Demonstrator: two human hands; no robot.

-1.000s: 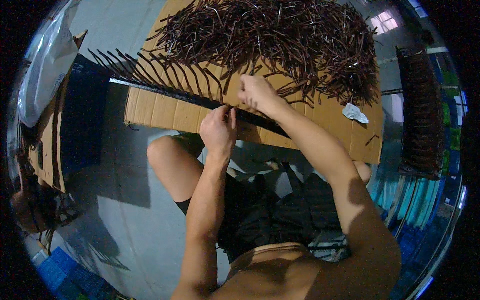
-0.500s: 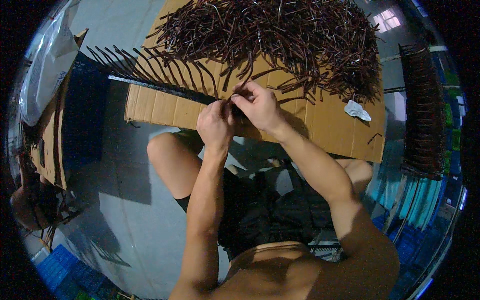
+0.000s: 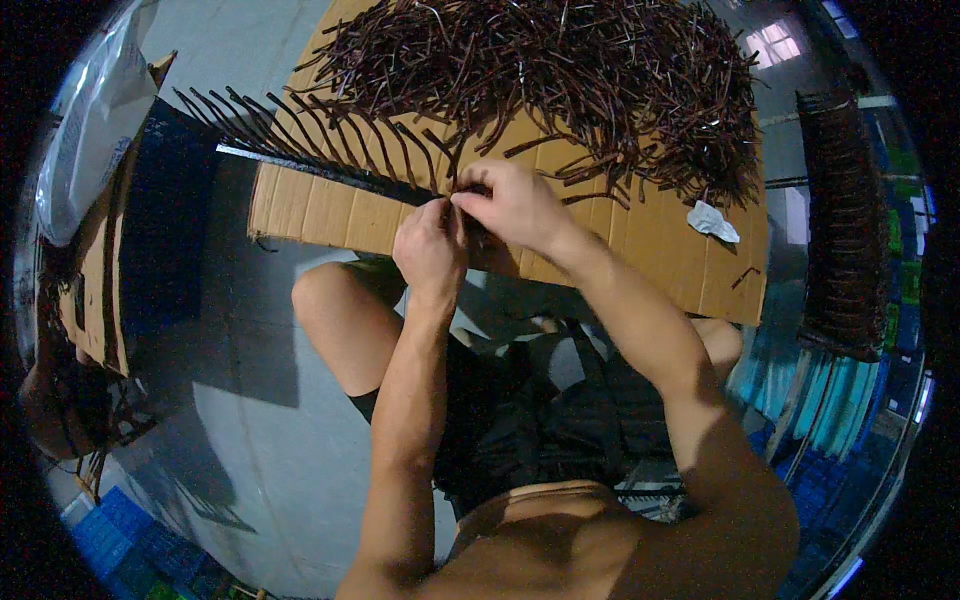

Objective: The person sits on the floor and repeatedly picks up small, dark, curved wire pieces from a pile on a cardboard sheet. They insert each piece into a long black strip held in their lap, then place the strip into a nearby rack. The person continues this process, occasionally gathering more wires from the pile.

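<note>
A long dark bar (image 3: 330,172) with a pale upper edge slants down from the left toward my hands, lined with a row of curved dark brown rods (image 3: 345,140) standing up from it. My left hand (image 3: 430,245) is closed on the bar's near end, its thumb and fingers bunched there. Beside it, my right hand (image 3: 515,205) pinches the lower end of another dark brown rod (image 3: 455,160) at the bar, right against my left fingertips. The exact point where rod and bar meet is hidden by my fingers.
A big heap of loose brown rods (image 3: 540,70) covers the far part of a cardboard sheet (image 3: 680,260). On it lie a crumpled white paper (image 3: 712,222) and a small bent piece (image 3: 746,277). A rack of rods (image 3: 843,220) stands right; a plastic bag (image 3: 90,130) hangs left.
My right hand has moved slightly left and brought the rod in against the bar, upright beside the row's end. My left hand has stayed in place on the bar.
</note>
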